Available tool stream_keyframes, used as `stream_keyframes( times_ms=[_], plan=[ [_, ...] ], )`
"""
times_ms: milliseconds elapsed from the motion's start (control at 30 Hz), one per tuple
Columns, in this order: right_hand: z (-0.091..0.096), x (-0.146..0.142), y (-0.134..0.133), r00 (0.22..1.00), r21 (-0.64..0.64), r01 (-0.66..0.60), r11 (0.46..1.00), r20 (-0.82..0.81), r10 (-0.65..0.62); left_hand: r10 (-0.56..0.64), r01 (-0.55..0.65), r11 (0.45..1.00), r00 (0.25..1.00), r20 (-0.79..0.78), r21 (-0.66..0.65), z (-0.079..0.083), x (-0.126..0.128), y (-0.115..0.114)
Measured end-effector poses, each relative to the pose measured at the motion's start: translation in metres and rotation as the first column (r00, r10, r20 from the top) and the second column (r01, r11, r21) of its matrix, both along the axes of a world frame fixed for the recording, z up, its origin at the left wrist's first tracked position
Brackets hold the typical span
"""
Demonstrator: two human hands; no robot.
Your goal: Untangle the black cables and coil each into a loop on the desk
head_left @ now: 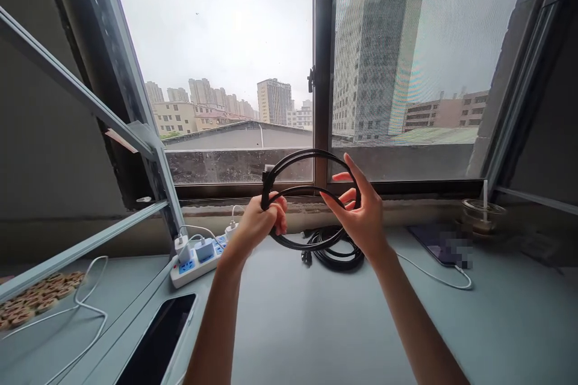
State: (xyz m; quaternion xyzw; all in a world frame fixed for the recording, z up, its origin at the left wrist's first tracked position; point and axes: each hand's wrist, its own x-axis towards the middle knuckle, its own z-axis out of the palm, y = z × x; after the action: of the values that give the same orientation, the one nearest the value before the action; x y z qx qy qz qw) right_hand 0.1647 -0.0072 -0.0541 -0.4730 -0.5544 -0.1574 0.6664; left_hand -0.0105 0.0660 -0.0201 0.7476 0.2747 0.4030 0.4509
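A black cable [311, 153] is wound into an open loop held up above the table. My left hand [262, 216] is closed round the loop's left side, where a black connector end sticks up over the fist. On the right side, my right hand [365, 210] has the loop in the crook between its thumb and curled fingers, with the index finger raised along it. Behind and below the raised loop, a second coiled black cable [338, 261] lies on the table, its plug at the left of the coil and partly covered by my right hand.
To the left are a white power strip [198, 266] with chargers, a phone [158, 337] and white cords. A dark tablet-like device [433, 245] and a lidded cup with a straw [483, 216] stand at the right. Metal frame bars [90, 96] slant in front of the window.
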Motion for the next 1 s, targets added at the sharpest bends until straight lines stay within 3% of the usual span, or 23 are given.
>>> stream_keyframes(
  times_ms=[167, 333, 500, 633, 800, 1000],
  plan=[
    [0.000, 0.003, 0.003, 0.999, -0.059, -0.029, 0.998, 0.026, 0.030, -0.212, 0.191, 0.971, 0.967, -0.142, -0.146, 0.007, -0.011, -0.004],
    [0.000, 0.003, 0.002, 0.995, -0.055, -0.087, 0.995, -0.062, 0.083, -0.274, 0.261, 0.959, 0.953, -0.130, -0.107, 0.008, -0.012, -0.003],
    [0.000, 0.002, 0.001, 0.981, -0.058, -0.157, 0.986, -0.125, 0.148, -0.477, 0.467, 0.867, 0.879, -0.017, -0.176, 0.001, -0.008, 0.010],
    [0.000, 0.002, 0.002, 0.962, -0.019, -0.192, 0.981, -0.200, 0.185, -0.452, 0.478, 0.830, 0.878, 0.155, -0.286, 0.000, -0.002, 0.015],
    [0.000, 0.003, 0.004, 0.921, 0.036, -0.267, 0.963, -0.284, 0.266, -0.438, 0.505, 0.787, 0.862, 0.255, -0.355, 0.003, 0.008, 0.011],
    [0.003, 0.008, 0.005, 0.965, -0.025, -0.223, 0.974, -0.145, 0.217, -0.418, 0.500, 0.775, 0.864, 0.280, -0.385, 0.005, 0.012, 0.003]
  ],
)
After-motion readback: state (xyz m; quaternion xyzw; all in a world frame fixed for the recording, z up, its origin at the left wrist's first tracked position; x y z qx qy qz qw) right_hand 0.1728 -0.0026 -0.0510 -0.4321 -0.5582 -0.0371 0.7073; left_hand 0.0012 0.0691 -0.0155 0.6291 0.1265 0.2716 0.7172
